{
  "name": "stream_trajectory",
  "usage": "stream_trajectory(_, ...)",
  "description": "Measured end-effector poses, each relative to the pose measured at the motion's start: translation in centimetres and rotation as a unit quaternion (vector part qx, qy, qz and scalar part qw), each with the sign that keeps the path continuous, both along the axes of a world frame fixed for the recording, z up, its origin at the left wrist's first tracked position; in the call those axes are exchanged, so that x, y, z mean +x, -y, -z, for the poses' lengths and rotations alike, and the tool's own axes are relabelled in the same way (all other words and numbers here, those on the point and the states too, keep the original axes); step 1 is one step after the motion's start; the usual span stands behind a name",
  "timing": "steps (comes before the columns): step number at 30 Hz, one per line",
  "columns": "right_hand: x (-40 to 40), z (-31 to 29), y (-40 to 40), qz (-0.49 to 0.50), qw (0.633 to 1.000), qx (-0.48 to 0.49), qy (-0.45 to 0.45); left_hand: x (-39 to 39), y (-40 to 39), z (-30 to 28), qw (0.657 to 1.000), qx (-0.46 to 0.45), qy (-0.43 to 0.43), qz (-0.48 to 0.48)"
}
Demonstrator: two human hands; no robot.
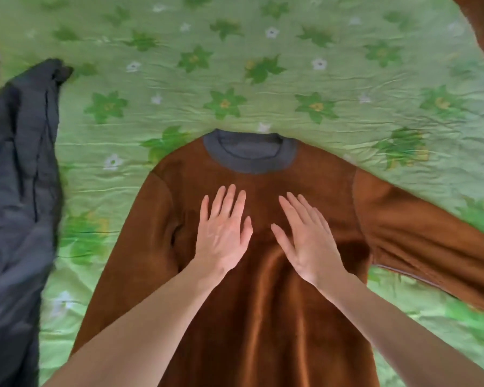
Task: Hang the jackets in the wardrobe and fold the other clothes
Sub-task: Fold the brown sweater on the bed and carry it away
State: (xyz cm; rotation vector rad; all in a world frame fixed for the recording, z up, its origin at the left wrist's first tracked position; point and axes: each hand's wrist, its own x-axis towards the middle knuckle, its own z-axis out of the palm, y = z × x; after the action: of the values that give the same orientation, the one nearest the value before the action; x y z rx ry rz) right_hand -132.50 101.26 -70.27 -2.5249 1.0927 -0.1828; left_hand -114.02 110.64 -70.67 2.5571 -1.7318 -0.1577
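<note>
Green bedspread (263, 88) with a printed flower pattern fills the view, wrinkled across its width. Brown sweater (263, 317) lies flat on it, front up, long axis running from the near edge of the view away from the person; grey collar (249, 163) at the far end, hem out of view at the near end. Sleeve left of the collar lies folded down along the body of the sweater; sleeve right of the collar stretches out sideways and off the right edge. Left hand (224, 233) and right hand (305, 238) rest palm down on the chest of the sweater, just below the collar, side by side and not touching each other; fingers straight and slightly spread, gripping nothing. Soft folds in the cloth run lengthwise below the hands. Dark grey garment (20, 191) lies bunched well to the left of the sweater, along the left edge; what kind of garment cannot be told.
</note>
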Motion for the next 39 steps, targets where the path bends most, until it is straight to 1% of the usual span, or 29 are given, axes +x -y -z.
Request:
stream_trajectory(5, 9.2, 0.7, -3.8, -0.052, 0.999, -0.004, 0.008, 8.6, -5.7, 0.6, 0.998, 0.036, 0.033, -0.046)
stream_trajectory(8, 13.9, 1.2, -5.8, -0.075, 0.997, -0.003, 0.004, 11.9, -8.6, 0.7, 0.997, 0.043, 0.03, -0.062)
stream_trajectory(11, 18.1, 1.5, -7.4, -0.103, 0.995, -0.007, -0.002, 13.7, -10.2, 0.8, 0.996, 0.013, -0.009, -0.087)
stream_trajectory(14, 21.5, 1.8, -8.5, -0.132, 0.991, 0.001, -0.016, 14.8, -11.9, 0.7, 0.987, 0.022, -0.048, -0.152)
stream_trajectory(16, 22.6, 2.4, -8.9, -0.147, 0.988, 0.005, -0.038, 15.4, -13.1, 0.8, 0.98, 0.038, -0.055, -0.186)
stream_trajectory(17, 22.8, 2.9, -8.9, -0.151, 0.987, 0.0, -0.056, 15.7, -13.5, 0.9, 0.977, 0.038, -0.072, -0.197)
stream_trajectory(18, 22.8, 3.4, -8.8, -0.155, 0.985, -0.012, -0.076, 15.9, -13.7, 0.6, 0.97, 0.032, -0.109, -0.214)
stream_trajectory(19, 22.7, 3.7, -8.8, -0.158, 0.983, -0.024, -0.093, 16.3, -13.9, 0.3, 0.957, 0.028, -0.167, -0.235)
stream_trajectory(20, 22.7, 3.8, -8.8, -0.161, 0.981, -0.031, -0.107, 16.8, -14.2, 0.3, 0.936, 0.03, -0.24, -0.255)
stream_trajectory(21, 22.6, 3.9, -8.8, -0.164, 0.979, -0.03, -0.116, 17.4, -14.6, 0.3, 0.905, 0.037, -0.328, -0.27)
stream_trajectory(23, 22.8, 3.7, -8.9, -0.165, 0.978, -0.017, -0.127, 18.6, -16.3, 0.3, 0.824, 0.056, -0.498, -0.265)
stream_trajectory(24, 23.0, 3.3, -8.9, -0.163, 0.978, -0.015, -0.129, 19.0, -17.4, 0.2, 0.787, 0.078, -0.559, -0.249)
stream_trajectory(25, 23.4, 2.7, -9.0, -0.159, 0.979, -0.023, -0.129, 19.5, -18.6, 0.0, 0.764, 0.102, -0.594, -0.231)
stream_trajectory(26, 23.8, 2.0, -9.0, -0.159, 0.979, -0.04, -0.121, 19.8, -19.7, -0.2, 0.76, 0.123, -0.601, -0.215)
stream_trajectory(27, 24.5, 1.3, -9.0, -0.174, 0.977, -0.062, -0.105, 20.0, -20.7, -0.5, 0.768, 0.137, -0.588, -0.215)
stream_trajectory(28, 25.3, 0.6, -9.0, -0.211, 0.97, -0.086, -0.086, 20.2, -21.6, -0.7, 0.774, 0.135, -0.576, -0.225)
stream_trajectory(29, 26.3, 0.0, -9.0, -0.271, 0.953, -0.112, -0.071, 20.4, -22.4, -0.5, 0.78, 0.124, -0.566, -0.234)
stream_trajectory(31, 28.7, -1.0, -9.1, -0.41, 0.897, -0.145, -0.076, 20.6, -23.3, -1.9, 0.778, 0.062, -0.57, -0.257)
stream_trajectory(32, 29.9, -1.4, -9.2, -0.457, 0.873, -0.144, -0.091, 20.8, -23.6, -3.0, 0.777, 0.027, -0.569, -0.268)
stream_trajectory(33, 31.0, -1.7, -9.3, -0.476, 0.862, -0.137, -0.107, 21.3, -24.0, -3.9, 0.775, 0.001, -0.57, -0.273)
stream_trajectory(34, 32.0, -2.1, -9.3, -0.468, 0.868, -0.127, -0.111, 21.8, -24.4, -5.0, 0.766, -0.014, -0.582, -0.273)
stream_trajectory(36, 33.2, -3.0, -9.1, -0.396, 0.91, -0.103, -0.07, 22.9, -25.9, -7.2, 0.743, 0.014, -0.622, -0.247)
stream_trajectory(37, 33.6, -3.4, -8.8, -0.355, 0.929, -0.099, -0.045, 23.5, -26.9, -7.9, 0.737, 0.055, -0.635, -0.227)
stream_trajectory(39, 34.0, -4.0, -8.1, -0.299, 0.948, -0.102, -0.031, 24.2, -29.5, -8.3, 0.748, 0.147, -0.615, -0.2)
